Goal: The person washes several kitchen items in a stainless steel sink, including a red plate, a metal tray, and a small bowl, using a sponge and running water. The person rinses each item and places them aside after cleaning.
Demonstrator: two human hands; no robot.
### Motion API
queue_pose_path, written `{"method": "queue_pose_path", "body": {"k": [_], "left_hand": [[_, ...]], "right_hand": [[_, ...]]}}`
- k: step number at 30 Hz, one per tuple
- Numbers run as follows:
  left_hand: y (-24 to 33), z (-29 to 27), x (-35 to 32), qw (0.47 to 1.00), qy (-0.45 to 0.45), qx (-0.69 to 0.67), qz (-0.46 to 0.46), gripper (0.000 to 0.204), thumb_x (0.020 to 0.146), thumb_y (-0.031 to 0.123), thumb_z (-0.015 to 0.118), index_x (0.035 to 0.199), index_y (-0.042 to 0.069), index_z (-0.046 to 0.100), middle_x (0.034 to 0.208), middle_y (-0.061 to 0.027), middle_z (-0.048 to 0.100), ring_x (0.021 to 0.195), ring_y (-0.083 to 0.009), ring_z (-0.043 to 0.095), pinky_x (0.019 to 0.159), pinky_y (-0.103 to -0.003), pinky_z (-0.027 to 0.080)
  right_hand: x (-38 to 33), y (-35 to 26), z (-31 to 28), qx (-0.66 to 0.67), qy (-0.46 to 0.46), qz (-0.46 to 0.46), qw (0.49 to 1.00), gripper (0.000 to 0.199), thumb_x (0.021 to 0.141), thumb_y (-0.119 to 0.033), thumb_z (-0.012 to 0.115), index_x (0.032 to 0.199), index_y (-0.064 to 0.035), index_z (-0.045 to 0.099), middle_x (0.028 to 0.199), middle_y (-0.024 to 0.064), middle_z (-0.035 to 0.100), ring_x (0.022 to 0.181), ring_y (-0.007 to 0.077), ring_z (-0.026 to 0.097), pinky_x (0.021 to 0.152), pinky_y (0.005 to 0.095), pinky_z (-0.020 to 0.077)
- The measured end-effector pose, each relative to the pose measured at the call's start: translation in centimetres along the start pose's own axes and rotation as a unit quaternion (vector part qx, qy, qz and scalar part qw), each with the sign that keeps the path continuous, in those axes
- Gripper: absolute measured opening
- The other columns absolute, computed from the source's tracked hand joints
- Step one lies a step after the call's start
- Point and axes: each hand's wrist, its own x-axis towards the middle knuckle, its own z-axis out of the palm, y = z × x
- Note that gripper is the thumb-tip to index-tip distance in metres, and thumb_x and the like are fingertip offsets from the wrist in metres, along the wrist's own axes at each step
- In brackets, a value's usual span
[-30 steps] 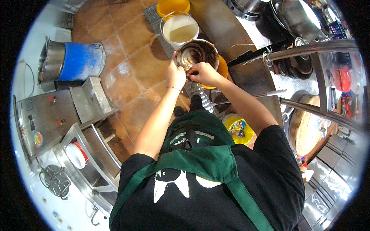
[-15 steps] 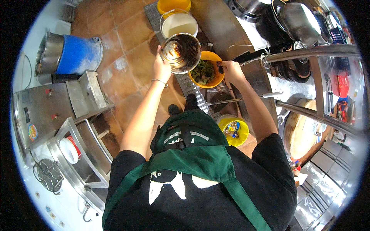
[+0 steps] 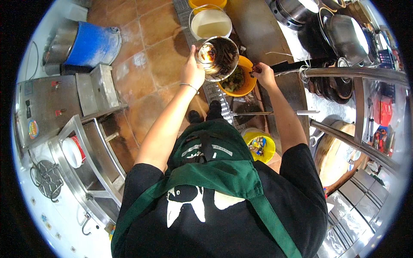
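My left hand (image 3: 193, 72) grips the rim of a round metal bowl (image 3: 224, 62), thumb over the edge. The bowl is tilted, and dark brown sauce-like residue coats its inner wall. It overlaps the upper left of an orange-yellow bucket (image 3: 249, 87) holding green leafy scraps (image 3: 234, 82). Over the right side of that bucket, my right hand (image 3: 264, 75) is closed in a pinch on a small dark clump (image 3: 256, 69). What the clump is made of cannot be made out.
A white bucket (image 3: 211, 25) stands beyond the bowl. Nearer me is a bright yellow bin (image 3: 266, 148) with wrappers. A long-handled tool (image 3: 258, 113) and metal rails (image 3: 352, 72) border the right counter, which carries pans (image 3: 344, 32). A blue drum (image 3: 97, 45) sits left on the tiled floor.
The whole view has shifted, with the buckets now farther right in it. My left hand has brought the bowl rightward, further over the orange-yellow bucket. My right hand stays beside the bucket's rim.
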Motion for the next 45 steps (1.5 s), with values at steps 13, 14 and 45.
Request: {"method": "queue_pose_path", "body": {"k": [13,14,45], "left_hand": [[2.9,0.4,0.0,0.992,-0.053,0.096,0.062,0.064,0.078,0.004,0.046,0.138,0.017,0.03,0.122,-0.0186,0.05,0.092,-0.0379,0.058,0.079,-0.044,0.047],[3.3,0.5,0.0,0.989,-0.055,0.106,0.082,0.063,0.078,0.004,0.046,0.138,0.017,0.03,0.122,-0.0187,0.05,0.093,-0.0382,0.057,0.08,-0.045,0.046],[10.3,3.5,3.5,0.98,0.058,0.07,0.179,0.057,0.074,0.004,0.049,0.129,0.02,0.047,0.068,-0.0237,0.059,0.066,-0.0389,0.059,0.064,-0.046,0.048]], "right_hand": [[-1.4,-8.0,-1.2,-0.055,-0.126,-0.302,0.943,0.04,0.071,-0.014,0.062,0.107,0.0039,0.055,0.108,0.0199,0.057,0.101,0.0327,0.055,0.089,0.0389,0.0447],[-1.1,-8.7,-0.7,-0.061,-0.134,-0.393,0.908,0.046,0.07,-0.02,0.066,0.108,0.003,0.054,0.11,0.0191,0.055,0.104,0.0344,0.053,0.091,0.0402,0.0435],[-2.4,-8.4,-4.1,-0.237,0.115,-0.39,0.882,0.008,0.07,-0.009,0.056,0.077,-0.0076,0.052,0.082,0.0063,0.055,0.082,0.0252,0.054,0.073,0.034,0.0469]]}}
